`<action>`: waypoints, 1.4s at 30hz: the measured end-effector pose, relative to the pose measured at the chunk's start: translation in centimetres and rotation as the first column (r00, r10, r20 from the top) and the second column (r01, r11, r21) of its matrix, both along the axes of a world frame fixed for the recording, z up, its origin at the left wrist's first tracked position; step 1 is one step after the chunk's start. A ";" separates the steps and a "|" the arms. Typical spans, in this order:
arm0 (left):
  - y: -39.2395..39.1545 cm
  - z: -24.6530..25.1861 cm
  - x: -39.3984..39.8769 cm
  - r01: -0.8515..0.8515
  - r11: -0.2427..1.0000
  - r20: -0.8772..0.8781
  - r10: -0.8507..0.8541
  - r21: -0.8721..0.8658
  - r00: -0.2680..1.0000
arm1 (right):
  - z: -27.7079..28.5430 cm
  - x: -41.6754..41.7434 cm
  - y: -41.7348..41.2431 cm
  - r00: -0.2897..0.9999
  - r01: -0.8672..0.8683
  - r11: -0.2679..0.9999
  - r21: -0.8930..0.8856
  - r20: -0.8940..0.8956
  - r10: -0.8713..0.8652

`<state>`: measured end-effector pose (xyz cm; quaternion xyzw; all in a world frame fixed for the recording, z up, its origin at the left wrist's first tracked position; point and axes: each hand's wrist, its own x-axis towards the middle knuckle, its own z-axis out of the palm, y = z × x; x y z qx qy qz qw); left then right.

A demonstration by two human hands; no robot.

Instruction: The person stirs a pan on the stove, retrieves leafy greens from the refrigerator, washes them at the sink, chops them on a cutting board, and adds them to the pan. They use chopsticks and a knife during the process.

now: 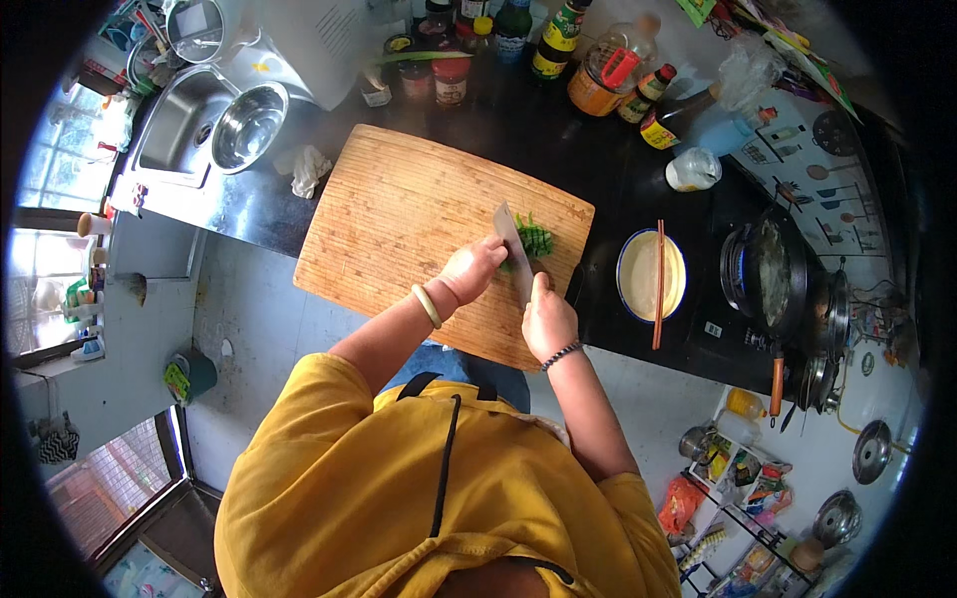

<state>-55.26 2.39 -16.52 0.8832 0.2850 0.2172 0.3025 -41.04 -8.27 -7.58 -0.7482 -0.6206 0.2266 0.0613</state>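
A wooden cutting board lies on the dark counter before me. My right hand grips the handle of a kitchen cleaver, its blade angled up and to the left over the board. Close against the blade's left side is my left hand, with bent fingers; a bit of green shows below them, and whether they hold it is hard to tell. Cut green vegetable pieces lie just right of the blade, near the board's right part.
An enamel bowl with chopsticks across it stands right of the board. Beyond is a wok on a gas stove, handle towards me. Bottles and jars line the back. At left are a crumpled tissue, a metal basin and a sink.
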 end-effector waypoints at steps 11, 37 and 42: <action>-0.4 0.4 -1.3 0.062 0.994 -0.033 -0.059 0.092 0.998 | -2.9 1.0 -1.1 0.993 0.117 0.953 0.280 -0.032 -0.113; -0.8 1.2 1.1 -0.004 1.000 -0.076 0.005 0.023 0.997 | -2.3 0.9 -0.6 0.996 0.086 0.995 0.049 -0.032 -0.085; -1.3 0.7 -0.1 -0.001 0.978 0.003 0.000 0.209 1.000 | -1.8 1.0 -1.0 0.993 0.108 0.987 0.119 -0.052 -0.102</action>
